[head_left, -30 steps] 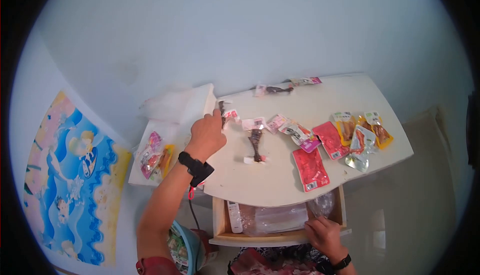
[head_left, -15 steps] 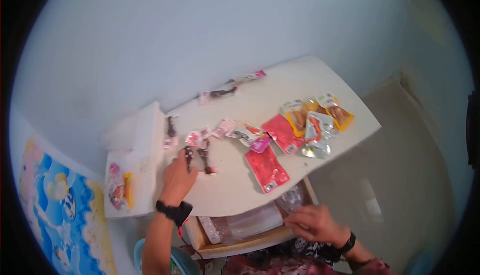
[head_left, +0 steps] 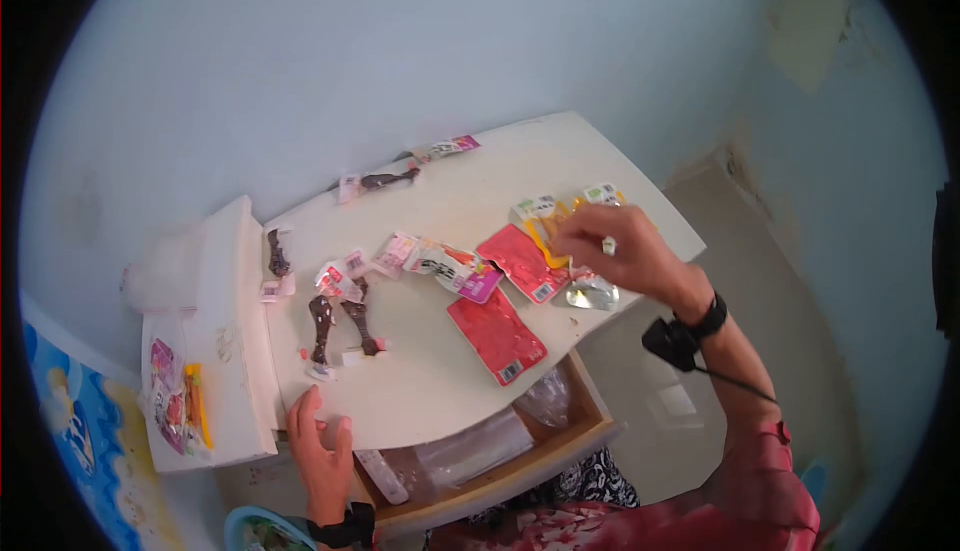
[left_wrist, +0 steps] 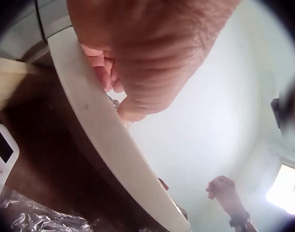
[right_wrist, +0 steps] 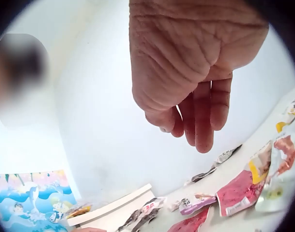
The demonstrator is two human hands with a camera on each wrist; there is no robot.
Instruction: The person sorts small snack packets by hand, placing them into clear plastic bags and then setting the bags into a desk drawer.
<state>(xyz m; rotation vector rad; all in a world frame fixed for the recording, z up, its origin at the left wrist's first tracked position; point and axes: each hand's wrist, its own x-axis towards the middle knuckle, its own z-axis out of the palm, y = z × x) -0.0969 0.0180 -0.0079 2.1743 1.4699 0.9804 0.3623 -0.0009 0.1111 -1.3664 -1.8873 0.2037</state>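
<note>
My left hand (head_left: 322, 446) is at the white table's (head_left: 400, 406) front left edge, fingers loosely bent, holding nothing. Just beyond its fingertips lie two dark vacuum-packed drumsticks (head_left: 320, 331) side by side, topped by pink-and-white labels. My right hand (head_left: 630, 251) hangs over the right side of the table, its fingers relaxed and drooping in the right wrist view, with nothing in them. Beneath it are yellow snack packs (head_left: 541, 218) and a silver pouch (head_left: 592, 293), both partly hidden by the hand. Two red packs (head_left: 497, 336) lie to their left, beside a purple-and-white pack (head_left: 455, 269).
Another drumstick pack (head_left: 278, 254) lies at the table's left, and more packs (head_left: 385, 180) along the back by the wall. A lower white side shelf (head_left: 225, 351) bears colourful packs. The open drawer (head_left: 590, 416) contains a remote (head_left: 382, 476) and clear plastic bags. A blue bucket (head_left: 240, 521) stands below.
My left hand has let go of a drumstick pack beside another one and drawn back to the front edge. My right hand has risen from the drawer to above the packs. The head view has turned.
</note>
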